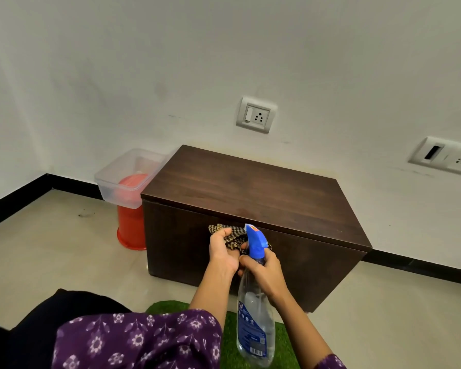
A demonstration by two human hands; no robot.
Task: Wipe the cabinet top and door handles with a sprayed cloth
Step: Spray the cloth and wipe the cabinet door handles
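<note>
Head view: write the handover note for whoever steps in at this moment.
Left hand: grips the checked cloth, bunched, held up before the cabinet front.
Right hand: holds the spray bottle by its neck, blue nozzle beside the cloth.
Cabinet top: the cloth is not on it. No door handles can be made out on the front.
Done: cloth and bottle are in hand; whether the cloth is sprayed cannot be told.
Left: spray the cloth if dry, wipe the top, then find and wipe the handles.
</note>
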